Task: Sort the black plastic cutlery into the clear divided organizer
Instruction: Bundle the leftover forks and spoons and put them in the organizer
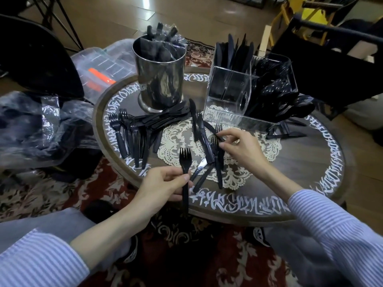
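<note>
Far left: crumpled clear plastic bags [41, 129] are lying over dark contents that are too blurred to be identified; a black chair [35, 56] is being cut off by the frame edge. Behind it, a clear lidded box [99, 65] with an orange item inside is being partly hidden.

On the round dark table [310, 183], ringed with white lettering, a row of black forks [126, 135] and a fan of knives [163, 119] are lying at the foot of a metal canister [159, 73] stuffed with wrapped cutlery.

Left hand [165, 187]: fingers and thumb are being curled around the handle of a single fork [185, 177], tines pointing up and away, held over the near table edge.

Centre: a loose pile of knives and forks [207, 150] is lying across a lace doily [238, 175].

Right hand [242, 150]: fingertips are being pinched on one black piece in that pile; which kind cannot be told, since the hand is covering it.

Behind, the clear divided organizer [234, 100] is standing upright, knives in its back compartment, forks and spoons crowding the right one; the front compartment's contents are hard to make out. More pieces are lying half hidden behind its right corner.

Below: a red patterned rug [186, 255], wooden floor beyond.
</note>
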